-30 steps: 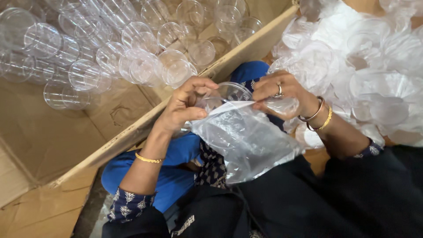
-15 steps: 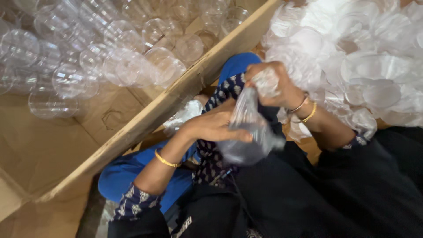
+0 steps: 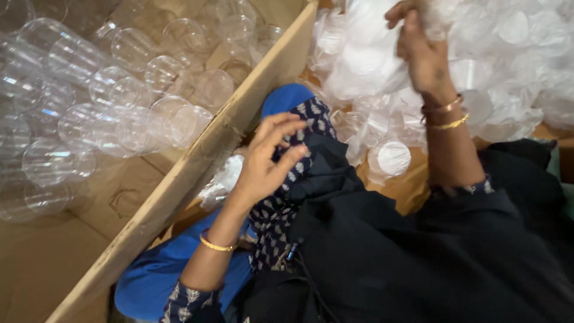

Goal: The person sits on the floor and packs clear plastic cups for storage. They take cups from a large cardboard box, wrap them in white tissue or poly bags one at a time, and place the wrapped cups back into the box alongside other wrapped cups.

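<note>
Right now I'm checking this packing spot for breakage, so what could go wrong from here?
The right hand digs into a loose heap of bagged cups; neighbours could slide off. The clear cups lie loose on their sides in the cardboard box, so a knock might roll or crack them. The left hand hovers open, steadying nothing.

packing workshop | cardboard box (image 3: 197, 173) of clear cups (image 3: 128, 113) | bagged-cup heap (image 3: 508, 72)

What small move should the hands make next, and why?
Probably the right hand closes on one bagged cup from the white pile and draws it toward the lap: it already reaches into that pile, while the left hand waits open and empty.
</note>
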Available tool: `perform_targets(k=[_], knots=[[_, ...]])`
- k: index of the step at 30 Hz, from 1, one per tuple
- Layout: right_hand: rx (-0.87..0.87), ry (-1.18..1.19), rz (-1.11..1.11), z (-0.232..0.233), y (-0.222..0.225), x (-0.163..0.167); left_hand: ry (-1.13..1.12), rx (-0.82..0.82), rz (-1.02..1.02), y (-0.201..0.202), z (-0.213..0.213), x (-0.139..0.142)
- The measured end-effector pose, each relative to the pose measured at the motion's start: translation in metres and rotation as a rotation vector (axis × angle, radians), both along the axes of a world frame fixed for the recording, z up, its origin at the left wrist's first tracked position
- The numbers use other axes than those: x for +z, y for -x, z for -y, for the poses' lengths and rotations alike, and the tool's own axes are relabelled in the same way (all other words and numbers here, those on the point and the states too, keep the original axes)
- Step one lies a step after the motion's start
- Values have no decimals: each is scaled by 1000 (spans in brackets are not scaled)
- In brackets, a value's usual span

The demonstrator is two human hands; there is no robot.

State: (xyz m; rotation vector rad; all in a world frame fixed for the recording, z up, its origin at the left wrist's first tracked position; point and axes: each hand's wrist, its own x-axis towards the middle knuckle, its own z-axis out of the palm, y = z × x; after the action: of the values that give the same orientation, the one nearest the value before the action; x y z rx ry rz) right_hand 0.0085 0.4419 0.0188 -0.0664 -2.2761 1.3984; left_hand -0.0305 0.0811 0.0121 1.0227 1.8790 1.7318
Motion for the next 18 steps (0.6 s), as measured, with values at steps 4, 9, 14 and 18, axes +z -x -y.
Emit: perform_targets(k=[4, 9, 14, 18], knots=[[443, 987, 1, 87, 14, -1, -59, 245, -187, 0, -1, 3], [653, 1128, 84, 181, 34, -3, 13, 425, -58, -2, 3, -12], [537, 838, -13, 213, 46, -1, -266, 658, -17, -4, 41, -11], [588, 792, 72, 234, 42, -3, -265, 585, -224, -9, 39, 0]])
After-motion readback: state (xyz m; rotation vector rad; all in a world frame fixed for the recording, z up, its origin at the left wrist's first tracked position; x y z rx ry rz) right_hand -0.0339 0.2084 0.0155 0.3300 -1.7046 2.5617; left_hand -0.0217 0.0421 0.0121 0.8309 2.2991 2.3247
